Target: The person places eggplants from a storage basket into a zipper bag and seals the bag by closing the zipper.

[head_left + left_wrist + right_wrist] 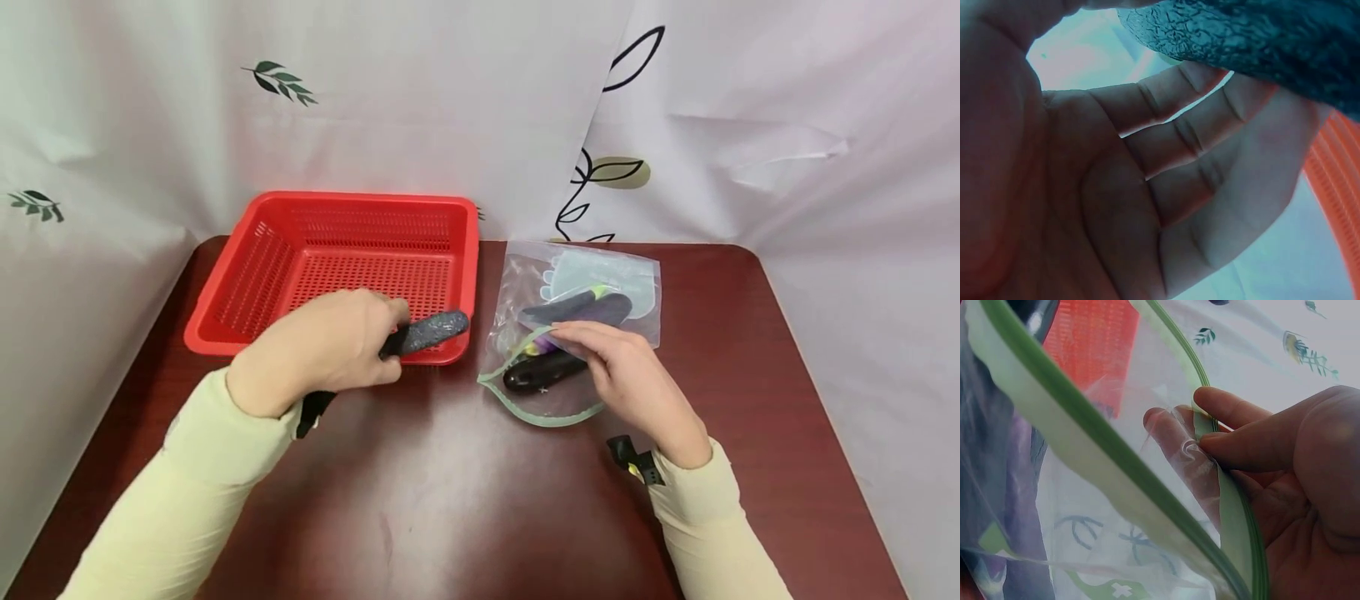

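Note:
My left hand (330, 342) grips a long dark object (435, 331) with a rough, wrinkled skin and a rounded end, held over the near right edge of the red basket. In the left wrist view, the fingers curl up to the same wrinkled object (1241, 37). A clear zip bag (551, 421) with a green edge lies on the table, its mouth gaping toward me. My right hand (637, 375) pinches the bag's far rim between thumb and fingers. Inside the bag are a glossy black elongated piece (528, 373) and purple and dark pieces with yellow-green tips.
The red perforated basket (472, 250) stands at the back left of the dark red table (420, 517). White curtains with leaf prints (420, 100) hang behind and at both sides. A pale blue printed patch (592, 271) shows on the bag's far part.

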The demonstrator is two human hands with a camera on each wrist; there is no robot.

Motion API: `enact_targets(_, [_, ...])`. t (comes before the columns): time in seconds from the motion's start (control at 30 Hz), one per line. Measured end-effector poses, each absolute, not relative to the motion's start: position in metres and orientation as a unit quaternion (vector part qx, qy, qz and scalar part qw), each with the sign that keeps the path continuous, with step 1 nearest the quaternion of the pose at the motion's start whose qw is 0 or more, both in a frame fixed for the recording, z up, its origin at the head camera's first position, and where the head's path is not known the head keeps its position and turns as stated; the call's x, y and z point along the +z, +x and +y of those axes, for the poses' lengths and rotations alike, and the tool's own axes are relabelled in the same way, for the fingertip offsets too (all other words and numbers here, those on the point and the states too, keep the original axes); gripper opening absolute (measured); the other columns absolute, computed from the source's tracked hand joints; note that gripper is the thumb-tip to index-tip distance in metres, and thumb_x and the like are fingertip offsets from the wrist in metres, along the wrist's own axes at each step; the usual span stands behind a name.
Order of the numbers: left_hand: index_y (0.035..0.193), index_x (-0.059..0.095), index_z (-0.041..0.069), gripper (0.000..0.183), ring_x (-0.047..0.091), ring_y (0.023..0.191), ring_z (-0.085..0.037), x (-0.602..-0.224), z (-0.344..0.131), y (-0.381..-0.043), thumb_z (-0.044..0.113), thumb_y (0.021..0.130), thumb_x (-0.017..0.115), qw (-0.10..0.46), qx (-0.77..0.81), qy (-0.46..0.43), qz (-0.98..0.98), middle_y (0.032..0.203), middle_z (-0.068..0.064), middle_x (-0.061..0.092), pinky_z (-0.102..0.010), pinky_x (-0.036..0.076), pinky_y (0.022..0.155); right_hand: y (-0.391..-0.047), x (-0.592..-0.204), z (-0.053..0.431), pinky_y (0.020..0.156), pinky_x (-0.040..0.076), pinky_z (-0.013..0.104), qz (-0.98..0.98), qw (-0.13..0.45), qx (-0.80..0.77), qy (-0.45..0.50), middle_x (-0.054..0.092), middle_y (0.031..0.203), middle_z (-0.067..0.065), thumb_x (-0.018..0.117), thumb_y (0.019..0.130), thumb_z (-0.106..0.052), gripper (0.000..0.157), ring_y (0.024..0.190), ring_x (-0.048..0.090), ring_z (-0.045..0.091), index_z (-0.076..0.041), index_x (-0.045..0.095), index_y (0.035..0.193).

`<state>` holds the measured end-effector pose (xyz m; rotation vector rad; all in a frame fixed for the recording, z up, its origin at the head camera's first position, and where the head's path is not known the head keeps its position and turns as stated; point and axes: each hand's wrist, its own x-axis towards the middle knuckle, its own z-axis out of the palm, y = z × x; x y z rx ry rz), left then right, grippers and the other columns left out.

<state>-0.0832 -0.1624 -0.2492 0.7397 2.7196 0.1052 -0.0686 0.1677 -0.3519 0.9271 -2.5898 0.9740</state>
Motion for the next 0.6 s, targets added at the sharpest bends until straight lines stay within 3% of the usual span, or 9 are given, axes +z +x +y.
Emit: enact_targets(0.6, [0.089,0.059,0.019,0.019,0.047,0.059,-0.011,-0.293,-0.130,-0.040,0.025,0.077,0.071,0.073,0.152,0.247,0.954,0.067,0.008,0.048,-0.029,0.041,0.055,-0.066,-0.350,0.168,0.097,0.050,0.038,-0.883,0.116,0.327,0.316,0.071,0.119,0.003,0.066,0.089,0.009,0.035,0.113,0.066,0.020,-0.007,0.072,0.120])
